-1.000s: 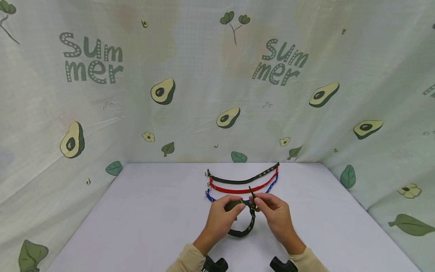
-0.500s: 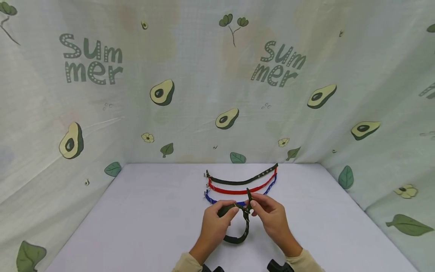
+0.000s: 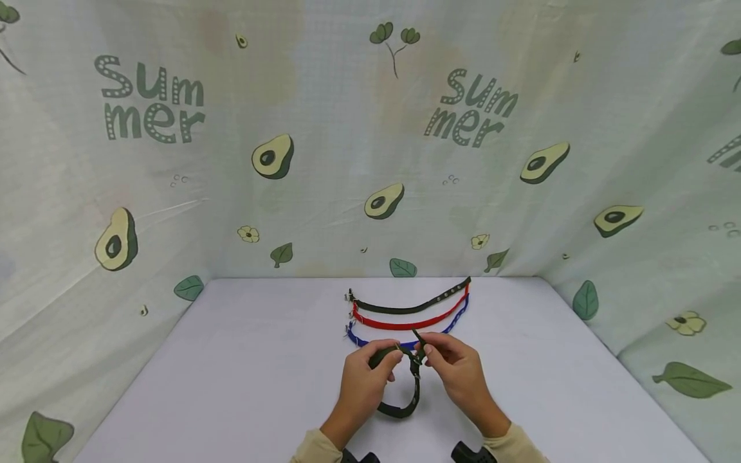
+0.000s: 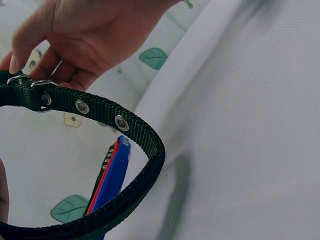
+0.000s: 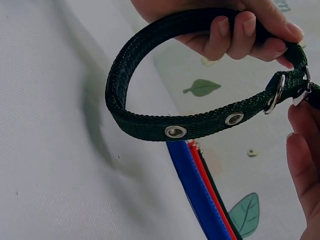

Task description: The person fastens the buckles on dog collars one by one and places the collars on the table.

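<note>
Near the middle front of the white cloth-covered table [image 3: 260, 360], a dark green woven collar with a padded inner side [image 5: 150, 129] is held between two bare hands. On the left, the padded stretch of the collar is gripped by the left hand [image 3: 361, 382], its fingers curled round the strap and its thumb laid along it. On the right, the free strap end is pinched between the thumb and fingers of the right hand [image 3: 460, 373], and its tip is pointed up past them. Between the hands, a silver metal buckle [image 5: 301, 96] is seen, with an oval silver ring [image 5: 274, 95] set just beside it round the strap; how far the end is threaded cannot be told. Below, on the near side, the collar is bent into a rounded loop, where silver eyelets [image 5: 175, 132] are shown. Beige sleeves [image 3: 515, 445] are worn at both wrists, with black wrist devices [image 3: 471, 453] beside them.

Farther off, three straps are laid in matching curves: a blue strap [image 3: 461, 314] nearest, partly hidden by the hands, a red strap [image 3: 399, 326] next, and a blackish-green strap with eyelets [image 3: 405, 311] farthest. Behind the table, a pale cloth backdrop [image 3: 330, 96] is printed with avocados, leaves and "Summer" lettering.
</note>
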`<state>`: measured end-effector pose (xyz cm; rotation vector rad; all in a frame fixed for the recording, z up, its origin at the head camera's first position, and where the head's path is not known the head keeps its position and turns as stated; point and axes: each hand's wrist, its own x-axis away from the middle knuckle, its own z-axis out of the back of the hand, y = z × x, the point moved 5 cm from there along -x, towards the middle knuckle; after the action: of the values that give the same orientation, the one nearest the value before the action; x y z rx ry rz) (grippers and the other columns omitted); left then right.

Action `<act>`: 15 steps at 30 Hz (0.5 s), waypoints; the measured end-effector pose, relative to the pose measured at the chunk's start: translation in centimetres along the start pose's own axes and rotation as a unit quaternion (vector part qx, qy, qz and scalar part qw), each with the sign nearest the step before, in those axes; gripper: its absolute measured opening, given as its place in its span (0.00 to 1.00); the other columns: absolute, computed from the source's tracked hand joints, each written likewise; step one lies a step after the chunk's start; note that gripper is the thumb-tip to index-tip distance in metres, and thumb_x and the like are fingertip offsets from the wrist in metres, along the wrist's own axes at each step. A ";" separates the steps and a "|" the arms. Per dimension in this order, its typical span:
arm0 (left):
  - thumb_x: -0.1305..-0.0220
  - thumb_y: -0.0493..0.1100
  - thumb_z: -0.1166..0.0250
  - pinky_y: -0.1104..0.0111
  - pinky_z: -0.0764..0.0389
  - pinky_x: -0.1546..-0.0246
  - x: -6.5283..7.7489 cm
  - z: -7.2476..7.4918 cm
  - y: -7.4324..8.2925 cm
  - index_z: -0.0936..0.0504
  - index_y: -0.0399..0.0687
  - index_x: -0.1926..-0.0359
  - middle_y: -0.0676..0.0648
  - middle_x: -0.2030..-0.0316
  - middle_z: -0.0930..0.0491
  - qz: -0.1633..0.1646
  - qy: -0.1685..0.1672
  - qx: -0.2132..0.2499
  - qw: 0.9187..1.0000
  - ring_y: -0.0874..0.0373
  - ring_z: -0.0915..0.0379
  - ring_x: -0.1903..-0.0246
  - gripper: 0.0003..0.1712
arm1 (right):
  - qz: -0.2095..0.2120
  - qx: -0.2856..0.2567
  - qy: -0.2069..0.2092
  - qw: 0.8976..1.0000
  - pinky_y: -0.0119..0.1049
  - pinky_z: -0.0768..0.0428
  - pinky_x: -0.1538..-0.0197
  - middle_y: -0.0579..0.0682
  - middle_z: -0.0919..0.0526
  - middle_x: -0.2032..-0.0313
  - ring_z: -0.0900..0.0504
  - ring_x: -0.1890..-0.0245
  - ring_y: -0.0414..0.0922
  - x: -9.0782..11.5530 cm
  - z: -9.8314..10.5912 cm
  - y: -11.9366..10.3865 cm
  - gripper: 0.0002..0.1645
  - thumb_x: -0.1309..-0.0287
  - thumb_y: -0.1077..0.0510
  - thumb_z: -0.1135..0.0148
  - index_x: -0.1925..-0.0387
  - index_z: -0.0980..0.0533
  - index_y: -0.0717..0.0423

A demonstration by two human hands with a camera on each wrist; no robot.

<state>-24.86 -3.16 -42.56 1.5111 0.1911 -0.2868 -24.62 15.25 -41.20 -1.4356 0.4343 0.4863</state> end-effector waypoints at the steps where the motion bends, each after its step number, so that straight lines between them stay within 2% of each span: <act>1: 0.36 0.46 0.29 0.73 0.25 0.78 0.1 0.0 0.1 0.13 0.48 0.52 0.47 0.70 0.17 -0.002 0.000 0.002 1.000 0.60 0.23 0.77 0.13 | 0.000 0.002 -0.001 1.000 0.38 0.15 0.64 0.62 0.15 0.62 0.15 0.65 0.42 0.0 0.0 0.0 0.12 0.35 0.72 0.39 0.51 0.20 0.68; 8: 0.37 0.48 0.28 0.73 0.26 0.78 0.2 0.0 0.5 0.13 0.52 0.53 0.51 0.72 0.17 -0.013 0.007 -0.004 1.000 0.60 0.22 0.76 0.13 | 0.007 -0.008 -0.010 1.000 0.42 0.15 0.68 0.65 0.16 0.62 0.14 0.68 0.46 0.1 -0.1 -0.1 0.12 0.36 0.73 0.40 0.52 0.20 0.68; 15: 0.37 0.48 0.29 0.73 0.27 0.79 0.1 -0.1 0.5 0.13 0.52 0.52 0.51 0.73 0.17 -0.021 0.007 0.000 1.000 0.60 0.22 0.76 0.13 | 0.023 -0.005 -0.023 0.999 0.42 0.15 0.68 0.66 0.17 0.61 0.15 0.71 0.48 0.0 0.0 -0.3 0.11 0.35 0.73 0.41 0.53 0.19 0.67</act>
<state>-24.55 -3.06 -42.09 1.5111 0.2342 -0.3105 -24.44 15.24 -41.01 -1.4241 0.4290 0.5587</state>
